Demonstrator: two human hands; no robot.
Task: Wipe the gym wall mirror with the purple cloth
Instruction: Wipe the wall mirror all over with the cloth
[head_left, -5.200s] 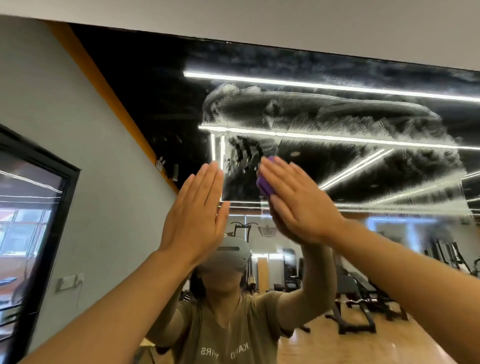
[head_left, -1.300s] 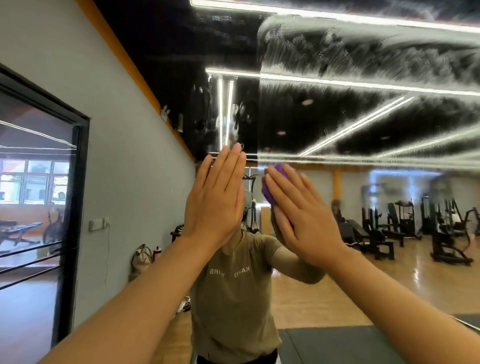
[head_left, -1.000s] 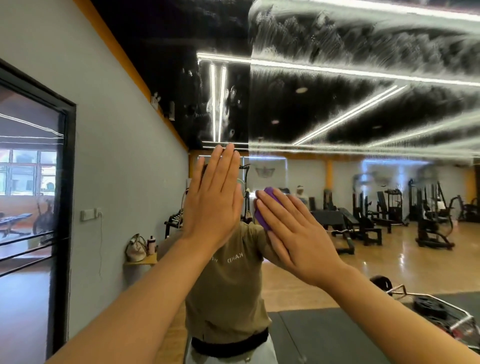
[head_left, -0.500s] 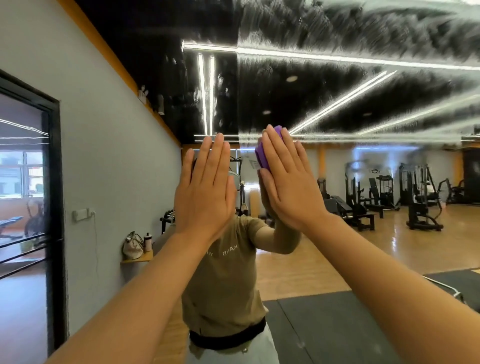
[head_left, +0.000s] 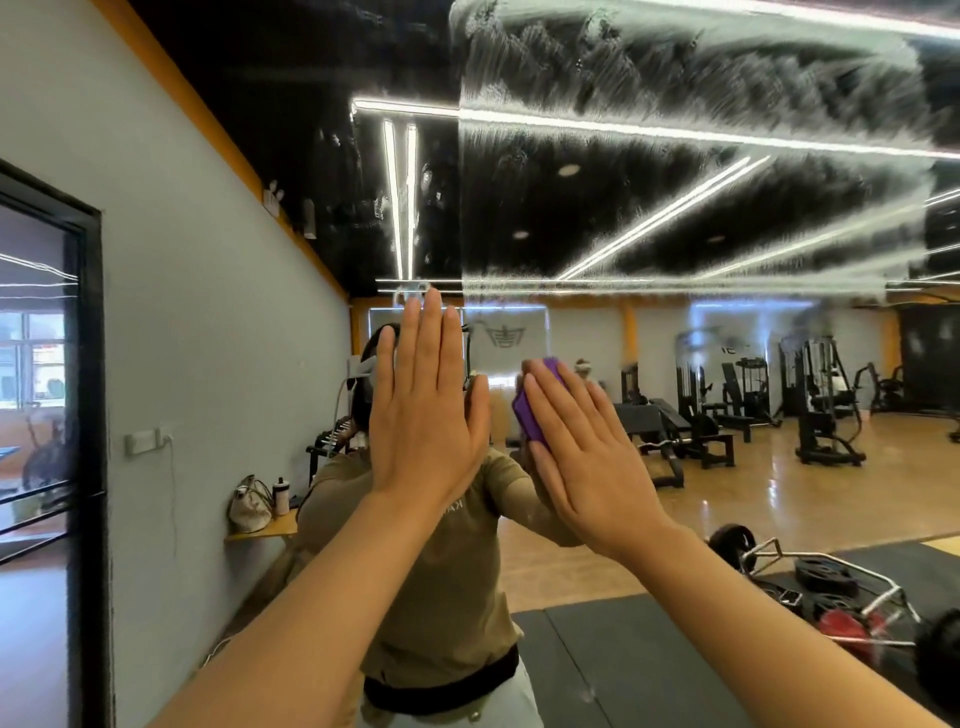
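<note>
My left hand (head_left: 426, 410) is flat on the mirror (head_left: 675, 171), fingers straight, holding nothing; risk is fresh palm prints there. My right hand (head_left: 582, 447), fingers straight, presses the purple cloth (head_left: 535, 410) to the glass; it could slip out sideways. Streaks up top may dry in.

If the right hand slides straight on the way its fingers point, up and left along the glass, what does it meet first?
Likely bare mirror: the right hand and purple cloth aim past the left hand, narrowly.
</note>
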